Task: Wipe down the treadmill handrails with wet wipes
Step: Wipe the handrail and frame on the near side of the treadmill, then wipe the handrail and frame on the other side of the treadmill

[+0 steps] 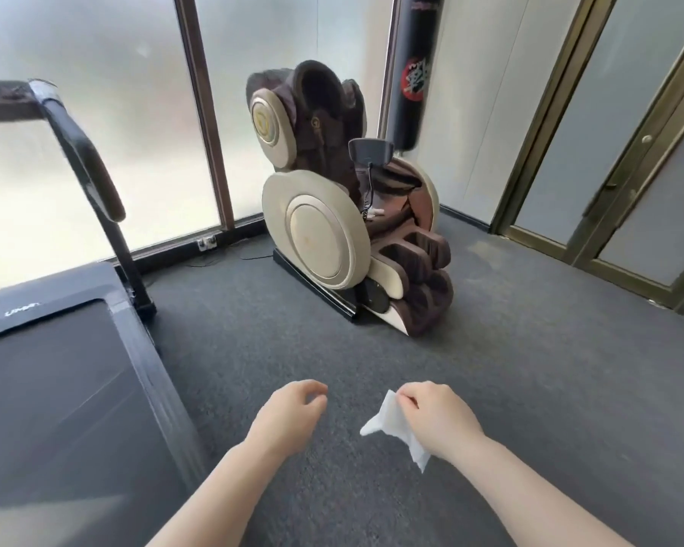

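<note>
A white wet wipe hangs crumpled from my right hand, which pinches it low in the middle of the view, over the grey carpet. Just to the left of it, my left hand hovers with loosely curled fingers and holds nothing. The treadmill stands at the left. Its black right handrail slopes down from the console corner, well away from both hands. The treadmill belt fills the lower left.
A beige and brown massage chair stands ahead by the frosted windows. A black punching bag hangs behind it. Glass doors with bronze frames line the right. Grey carpet covers the floor between.
</note>
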Demonstrator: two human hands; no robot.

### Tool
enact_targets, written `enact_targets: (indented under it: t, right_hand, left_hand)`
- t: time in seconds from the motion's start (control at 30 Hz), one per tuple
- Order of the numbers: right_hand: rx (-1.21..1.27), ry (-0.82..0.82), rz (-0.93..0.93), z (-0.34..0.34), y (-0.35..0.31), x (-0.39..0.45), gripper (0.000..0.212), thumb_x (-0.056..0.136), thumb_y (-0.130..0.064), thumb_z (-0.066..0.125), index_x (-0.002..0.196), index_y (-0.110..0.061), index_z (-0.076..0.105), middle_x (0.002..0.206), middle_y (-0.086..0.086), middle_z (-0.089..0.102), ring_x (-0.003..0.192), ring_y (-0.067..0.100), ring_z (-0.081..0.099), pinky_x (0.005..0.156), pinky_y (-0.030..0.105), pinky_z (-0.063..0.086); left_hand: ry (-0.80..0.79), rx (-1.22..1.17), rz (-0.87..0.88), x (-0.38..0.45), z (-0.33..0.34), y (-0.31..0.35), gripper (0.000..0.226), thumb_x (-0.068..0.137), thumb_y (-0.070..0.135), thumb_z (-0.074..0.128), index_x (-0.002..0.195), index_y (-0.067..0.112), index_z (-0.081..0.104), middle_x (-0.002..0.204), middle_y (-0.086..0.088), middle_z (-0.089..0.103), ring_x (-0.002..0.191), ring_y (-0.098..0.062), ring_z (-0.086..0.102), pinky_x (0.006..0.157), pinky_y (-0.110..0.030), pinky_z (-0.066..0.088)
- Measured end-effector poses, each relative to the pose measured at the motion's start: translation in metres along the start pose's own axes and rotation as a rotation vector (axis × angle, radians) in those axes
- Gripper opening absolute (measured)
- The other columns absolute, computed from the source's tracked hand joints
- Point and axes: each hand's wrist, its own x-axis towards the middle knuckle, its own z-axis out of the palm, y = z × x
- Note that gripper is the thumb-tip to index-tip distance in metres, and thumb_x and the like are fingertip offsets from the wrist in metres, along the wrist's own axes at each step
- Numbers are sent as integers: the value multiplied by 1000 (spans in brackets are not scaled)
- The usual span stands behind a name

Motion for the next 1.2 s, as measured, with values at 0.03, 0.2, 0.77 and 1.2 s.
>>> enact_targets:
  t: [0.03, 0.2, 0.77, 1.2]
  right_hand:
    - [8, -30, -29, -2, -1, 23, 32, 97, -23, 35, 93, -20, 66, 93, -1, 67, 85, 23, 62, 63, 32, 42]
    - [41, -15, -184, -31, -10, 149, 29, 95, -24, 37, 87, -17, 64, 86, 0, 66, 82, 23, 61, 59, 32, 38]
    - [68, -317, -778, -52, -200, 432, 26, 91, -27, 41, 89, -15, 64, 82, 2, 68, 64, 18, 52, 56, 31, 34]
    - [408, -390, -798, -37, -418, 559, 31, 103, -28, 37, 80, -12, 47, 75, -1, 57, 67, 12, 49, 58, 30, 34]
  left_hand:
    - [19, 1, -10, 17, -3, 4, 28, 93, 32, 49, 117, 34, 63, 116, 9, 63, 102, -9, 61, 87, -26, 48]
    - [144, -6, -83, 108, -15, 22, 29, 94, 32, 47, 119, 33, 62, 119, 10, 62, 96, -10, 63, 83, -24, 48]
    - [675, -189, -418, 281, -147, 27, 32, 94, 30, 46, 123, 33, 58, 130, 17, 54, 119, -3, 50, 101, -27, 40]
    - [983, -215, -410, 398, -323, -31, 29, 94, 26, 49, 121, 32, 60, 121, 19, 57, 116, -1, 50, 99, -24, 39]
